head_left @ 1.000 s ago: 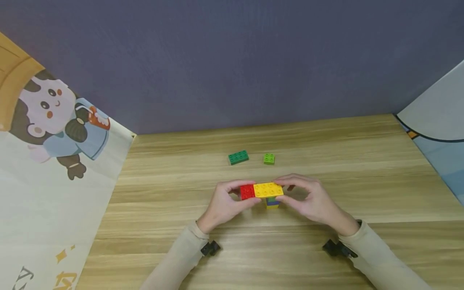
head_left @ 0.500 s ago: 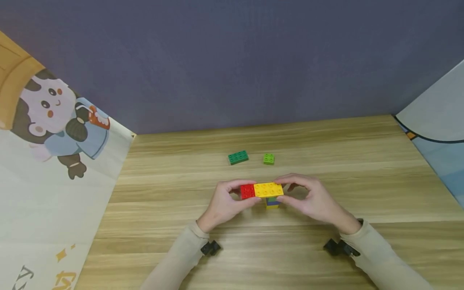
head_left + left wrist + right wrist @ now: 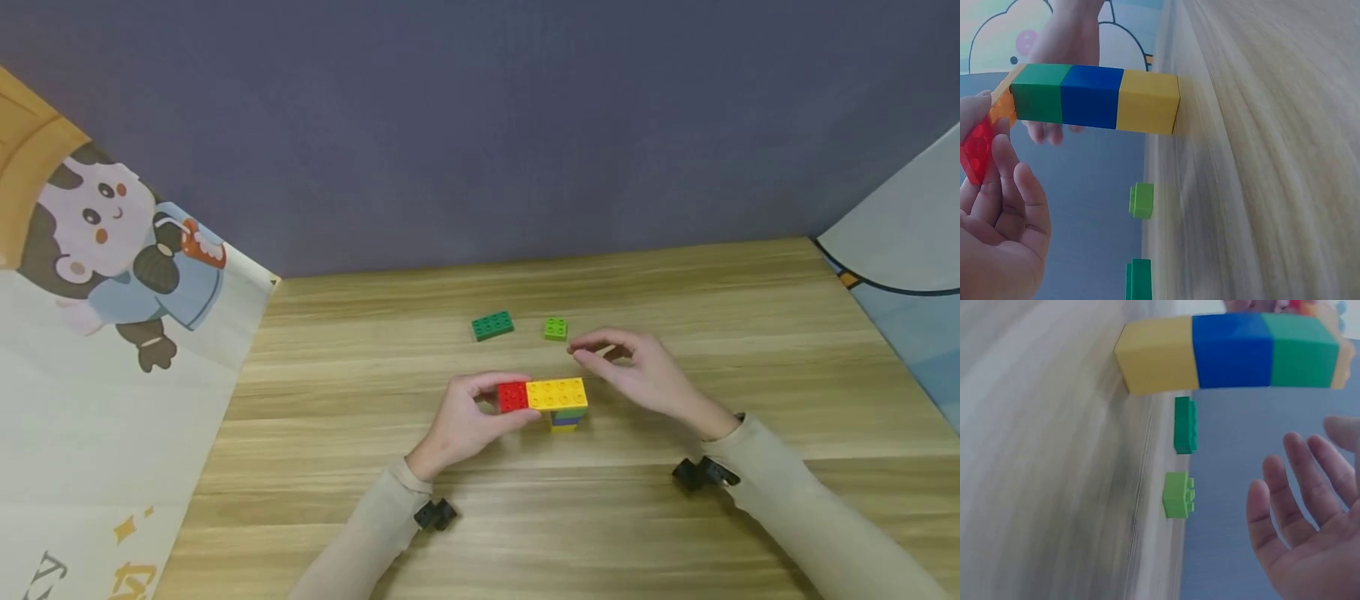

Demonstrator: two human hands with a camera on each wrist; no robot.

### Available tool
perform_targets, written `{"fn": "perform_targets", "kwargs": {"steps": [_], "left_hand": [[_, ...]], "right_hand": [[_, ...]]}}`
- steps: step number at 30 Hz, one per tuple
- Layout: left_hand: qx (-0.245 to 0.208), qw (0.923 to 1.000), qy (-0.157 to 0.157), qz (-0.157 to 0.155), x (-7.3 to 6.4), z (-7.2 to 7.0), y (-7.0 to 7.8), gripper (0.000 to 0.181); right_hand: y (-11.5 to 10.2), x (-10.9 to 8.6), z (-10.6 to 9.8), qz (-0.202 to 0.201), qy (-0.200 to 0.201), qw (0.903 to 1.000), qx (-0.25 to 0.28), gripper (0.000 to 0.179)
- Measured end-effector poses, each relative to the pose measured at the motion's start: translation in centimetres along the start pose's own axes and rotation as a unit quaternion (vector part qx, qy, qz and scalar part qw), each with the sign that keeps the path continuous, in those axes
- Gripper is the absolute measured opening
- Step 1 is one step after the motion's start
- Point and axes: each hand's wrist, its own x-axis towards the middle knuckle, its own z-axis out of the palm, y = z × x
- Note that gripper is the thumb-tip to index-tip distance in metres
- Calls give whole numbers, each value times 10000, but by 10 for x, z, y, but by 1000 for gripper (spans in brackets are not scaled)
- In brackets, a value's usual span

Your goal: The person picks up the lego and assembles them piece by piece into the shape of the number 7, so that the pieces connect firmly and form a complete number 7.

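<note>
My left hand [image 3: 468,421] pinches a red toy brick [image 3: 513,397] between thumb and fingers. Its right side meets a long yellow brick [image 3: 557,394] with studs on top. That yellow brick caps an upright tower and overhangs it toward the left. Below it, as the left wrist view shows, come a green block [image 3: 1037,93], a blue block [image 3: 1090,96] and, on the table, a yellow block [image 3: 1149,101]. My right hand [image 3: 641,371] is off the tower, fingers loosely bent and holding nothing. Its fingertips are close to a small lime-green brick [image 3: 556,329].
A longer dark green brick [image 3: 492,326] lies on the wooden table [image 3: 360,375] behind the tower, left of the lime one. A dark wall [image 3: 480,142] rises at the table's back edge. Printed panels flank both sides.
My right hand has let go of the yellow brick's right end and moved back and slightly up, toward the lime-green brick. The left hand and the tower stay in place.
</note>
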Motion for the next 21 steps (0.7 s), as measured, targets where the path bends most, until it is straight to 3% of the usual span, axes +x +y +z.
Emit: {"fn": "perform_targets", "kwargs": {"steps": [13, 21], "left_hand": [[-86, 9999, -31, 47, 0, 1, -1, 38], [-158, 9999, -30, -45, 0, 0, -2, 40]], "right_hand": [[14, 40, 0, 204, -983, 9930, -626, 25], [16, 66, 3, 397, -1003, 9906, -839, 30]]}}
